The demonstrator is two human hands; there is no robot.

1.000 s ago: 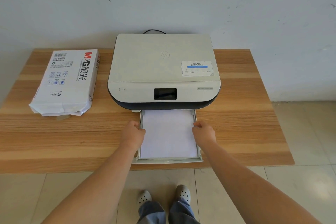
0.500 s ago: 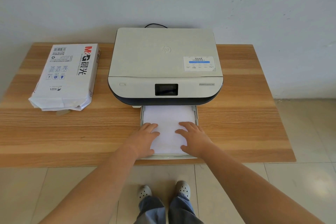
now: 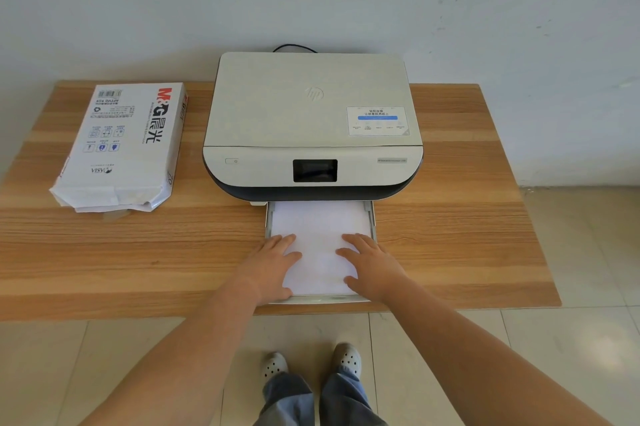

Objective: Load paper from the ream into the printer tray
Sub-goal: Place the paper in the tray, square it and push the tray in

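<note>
A white printer (image 3: 311, 121) with a dark base stands at the middle back of the wooden table (image 3: 450, 235). Its paper tray (image 3: 373, 218) is pulled out toward me, and a stack of white paper (image 3: 320, 228) lies flat in it. My left hand (image 3: 273, 264) rests palm down on the left part of the paper, fingers spread. My right hand (image 3: 372, 263) lies flat on the right part in the same way. The paper ream (image 3: 121, 145), in a white wrapper torn open at its near end, lies on the table left of the printer.
A pale wall stands directly behind the table, with a black cable (image 3: 294, 47) behind the printer. The tray's front reaches the table's near edge. Below are a tiled floor and my feet (image 3: 311, 361) in white shoes.
A second ago both hands gripped the tray's two sides. They moved inward onto the paper and now lie flat on it. The tray sits further in under the printer than before.
</note>
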